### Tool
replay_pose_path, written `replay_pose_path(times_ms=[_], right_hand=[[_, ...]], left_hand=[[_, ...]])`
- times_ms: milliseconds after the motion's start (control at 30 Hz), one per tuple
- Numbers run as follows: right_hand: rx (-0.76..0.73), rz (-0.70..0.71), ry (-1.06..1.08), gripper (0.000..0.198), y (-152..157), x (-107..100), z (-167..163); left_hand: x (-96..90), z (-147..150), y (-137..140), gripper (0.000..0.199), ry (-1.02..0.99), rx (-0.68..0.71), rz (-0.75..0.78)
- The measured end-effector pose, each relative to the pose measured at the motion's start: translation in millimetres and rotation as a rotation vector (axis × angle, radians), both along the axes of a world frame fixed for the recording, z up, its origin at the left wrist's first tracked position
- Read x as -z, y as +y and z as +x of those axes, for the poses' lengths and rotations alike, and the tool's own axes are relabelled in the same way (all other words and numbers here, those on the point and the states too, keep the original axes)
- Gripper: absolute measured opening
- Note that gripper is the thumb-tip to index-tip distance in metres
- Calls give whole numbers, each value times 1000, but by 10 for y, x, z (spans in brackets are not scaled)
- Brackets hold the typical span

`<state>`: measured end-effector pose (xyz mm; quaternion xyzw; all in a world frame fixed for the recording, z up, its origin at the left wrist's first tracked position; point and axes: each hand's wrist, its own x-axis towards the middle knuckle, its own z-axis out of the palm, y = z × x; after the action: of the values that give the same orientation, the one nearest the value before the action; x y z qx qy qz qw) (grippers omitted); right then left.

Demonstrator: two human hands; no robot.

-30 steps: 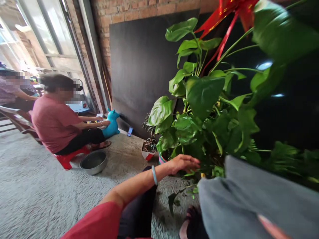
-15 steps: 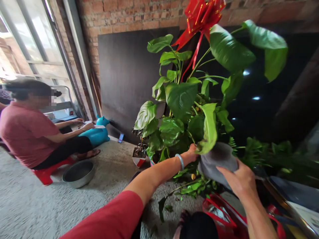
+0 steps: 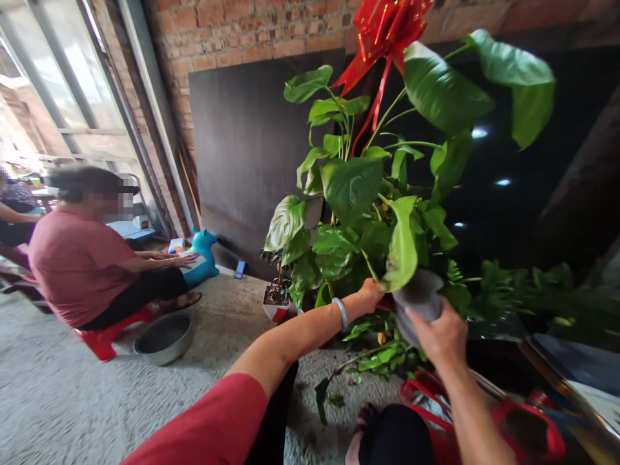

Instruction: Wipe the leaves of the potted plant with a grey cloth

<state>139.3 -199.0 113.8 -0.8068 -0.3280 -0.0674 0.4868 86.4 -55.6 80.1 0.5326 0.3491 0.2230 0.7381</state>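
A big potted plant with broad green leaves (image 3: 351, 184) stands in front of me, a red ribbon bow (image 3: 382, 26) tied at its top. My left hand (image 3: 371, 294) grips the lower end of a drooping leaf (image 3: 403, 248). My right hand (image 3: 436, 332) presses a grey cloth (image 3: 416, 294) against that same leaf from the right. A pale blue bangle sits on my left wrist.
A person in a pink shirt (image 3: 80, 265) sits on a low red stool at the left, beside a metal basin (image 3: 165, 337) and a teal toy animal (image 3: 202, 252). A small potted plant (image 3: 277, 300) and a phone (image 3: 239, 268) rest by the dark board against the brick wall.
My right hand and the grey cloth came in from the close right foreground to the leaf. My left hand rose from the low foliage and took hold of the leaf.
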Motion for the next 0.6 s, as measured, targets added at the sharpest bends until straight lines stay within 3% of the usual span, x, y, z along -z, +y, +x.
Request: replay_pose_path(times_ms=[133, 200, 267, 400, 500, 600], right_hand=[[89, -2, 212, 44, -390, 536, -240], [136, 15, 319, 46, -637, 649, -219], [184, 38, 420, 47, -841, 693, -186], [318, 23, 527, 51, -1043, 684, -233], [357, -4, 503, 52, -1120, 601, -350], [375, 118, 396, 51, -1274, 414, -453]], left_hand=[[229, -463, -18, 14, 210, 251, 68], [171, -825, 7, 13, 176, 363, 159], [-63, -1160, 48, 26, -24, 285, 318], [-824, -1445, 13, 62, -445, -99, 514], [-1259, -1242, -154, 76, -535, -106, 488], [-1419, -839, -250, 64, -540, -42, 436]])
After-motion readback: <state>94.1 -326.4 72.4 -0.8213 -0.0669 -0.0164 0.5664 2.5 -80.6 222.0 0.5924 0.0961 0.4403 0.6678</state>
